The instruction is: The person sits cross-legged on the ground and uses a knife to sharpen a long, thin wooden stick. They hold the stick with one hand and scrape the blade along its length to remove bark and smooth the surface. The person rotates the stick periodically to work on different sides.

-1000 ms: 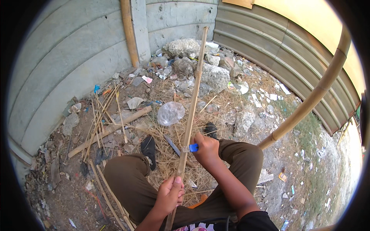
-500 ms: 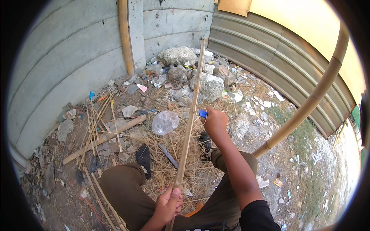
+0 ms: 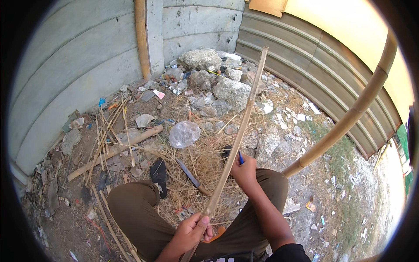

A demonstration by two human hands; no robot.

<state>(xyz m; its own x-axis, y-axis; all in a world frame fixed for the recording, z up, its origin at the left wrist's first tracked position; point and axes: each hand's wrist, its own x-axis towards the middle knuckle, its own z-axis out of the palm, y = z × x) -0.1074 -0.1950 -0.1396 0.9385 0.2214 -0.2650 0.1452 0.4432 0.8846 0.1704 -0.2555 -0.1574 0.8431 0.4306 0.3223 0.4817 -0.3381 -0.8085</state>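
My left hand [image 3: 191, 229] is wrapped round the lower part of a long split bamboo strip [image 3: 245, 118], which slants up and away to the right. Closed in my right hand [image 3: 245, 172] is a small blue tool [image 3: 240, 157], held against or very near the strip's right edge; its working end is hidden. A thin pale sliver [image 3: 227, 124] shows left of the strip, apart from it. On the straw between my feet lies a long knife [image 3: 188, 172] with a dark blade and wooden handle.
A clear plastic bag [image 3: 184, 134] rests beyond the knife. Bamboo strips [image 3: 107, 135] and a thicker pole [image 3: 120, 150] lie at left. A large bamboo pole [image 3: 340, 124] rises beside my right knee. Rocks [image 3: 233, 93] and litter lie before the concrete wall [image 3: 87, 56].
The strip's far end has swung right. My right hand has slid down along the strip, closer to me, with the blue tool. A thin sliver now shows beside the strip.
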